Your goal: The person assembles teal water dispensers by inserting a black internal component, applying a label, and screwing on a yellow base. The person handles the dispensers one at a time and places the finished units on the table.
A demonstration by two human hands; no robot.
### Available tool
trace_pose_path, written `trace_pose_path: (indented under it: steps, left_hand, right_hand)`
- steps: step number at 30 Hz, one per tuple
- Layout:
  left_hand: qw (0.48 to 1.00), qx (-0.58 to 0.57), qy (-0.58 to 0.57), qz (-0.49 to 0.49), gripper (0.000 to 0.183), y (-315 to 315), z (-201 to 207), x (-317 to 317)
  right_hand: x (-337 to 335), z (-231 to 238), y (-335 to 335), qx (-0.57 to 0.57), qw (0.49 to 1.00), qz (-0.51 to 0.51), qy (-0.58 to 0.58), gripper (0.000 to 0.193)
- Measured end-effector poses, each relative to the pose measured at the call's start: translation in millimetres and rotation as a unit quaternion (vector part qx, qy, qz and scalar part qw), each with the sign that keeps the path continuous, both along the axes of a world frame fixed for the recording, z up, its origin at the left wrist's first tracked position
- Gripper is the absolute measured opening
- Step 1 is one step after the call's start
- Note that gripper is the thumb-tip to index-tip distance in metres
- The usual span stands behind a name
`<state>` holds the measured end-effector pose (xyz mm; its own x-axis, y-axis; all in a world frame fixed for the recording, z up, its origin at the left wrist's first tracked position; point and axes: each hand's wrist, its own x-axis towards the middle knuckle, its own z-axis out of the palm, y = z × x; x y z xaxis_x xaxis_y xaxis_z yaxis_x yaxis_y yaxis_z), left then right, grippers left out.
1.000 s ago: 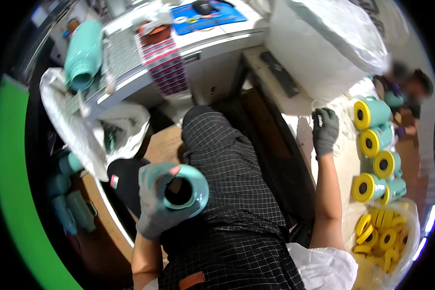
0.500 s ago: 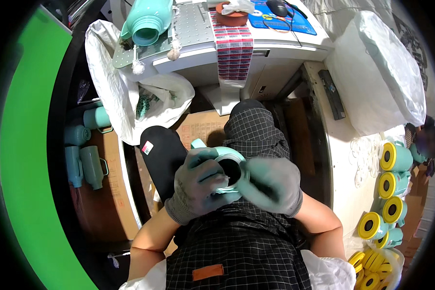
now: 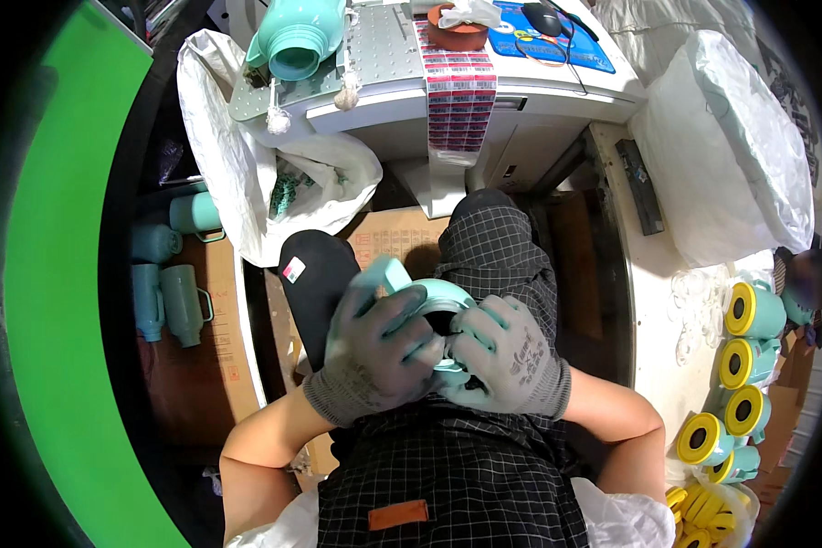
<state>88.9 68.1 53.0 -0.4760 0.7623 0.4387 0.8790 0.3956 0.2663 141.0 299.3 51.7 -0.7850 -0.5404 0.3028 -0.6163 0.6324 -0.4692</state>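
Note:
A mint-green jug body [image 3: 443,290] rests in my lap between the thighs, its round opening facing up and its handle [image 3: 388,273] pointing to the upper left. My left hand [image 3: 374,352], in a grey glove, is closed around its left side. Gloved the same way, my right hand [image 3: 507,356] has its fingers curled over the right and near part of the rim. The fingertips of both hands come close together at the opening. They hide most of the near rim, and whether something small is pinched there cannot be made out. Inside, the jug looks dark.
Ahead stands a white desk with another mint-green jug [image 3: 297,41], a label strip [image 3: 461,100] and a mouse [image 3: 541,18]. White sacks [image 3: 219,137] hang at left. More jugs [image 3: 184,306] lie left. Yellow-ringed jugs [image 3: 747,361] and yellow rings [image 3: 703,507] sit right.
My right hand, blurred before, has come left onto the rim with fingers curled. The jug's handle shows larger and a little farther right. The whole view has shifted slightly.

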Motion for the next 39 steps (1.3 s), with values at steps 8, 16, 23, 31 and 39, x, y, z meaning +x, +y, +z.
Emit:
trace_pose_path:
  steps: [8,16,23,31,39]
  left_hand:
    - [0.974,-0.174,0.043,0.141,0.040,10.1,41.2,12.9]
    - [0.979,-0.193,-0.032,0.056,0.022,23.4,54.7,-25.3]
    - [0.971,-0.225,-0.054,0.054,0.023,29.4,52.5,-23.8]
    - [0.965,0.148,-0.217,-0.013,0.028,33.7,24.8,-21.0]
    - [0.986,0.101,-0.127,-0.046,0.063,57.5,-46.3,59.6]
  right_hand:
    - [1.7,-14.5,-24.6,-0.061,0.994,-0.036,0.085,0.039]
    - [4.6,-11.4,-19.9,-0.047,0.995,-0.030,0.077,0.028]
    - [7.5,-19.8,-11.8,-0.055,0.995,-0.031,0.079,0.030]
    - [28.6,-33.0,14.0,-0.172,0.969,-0.118,0.131,0.042]
    - [118.8,-36.4,74.2,-0.450,0.663,-0.299,-0.519,0.075]
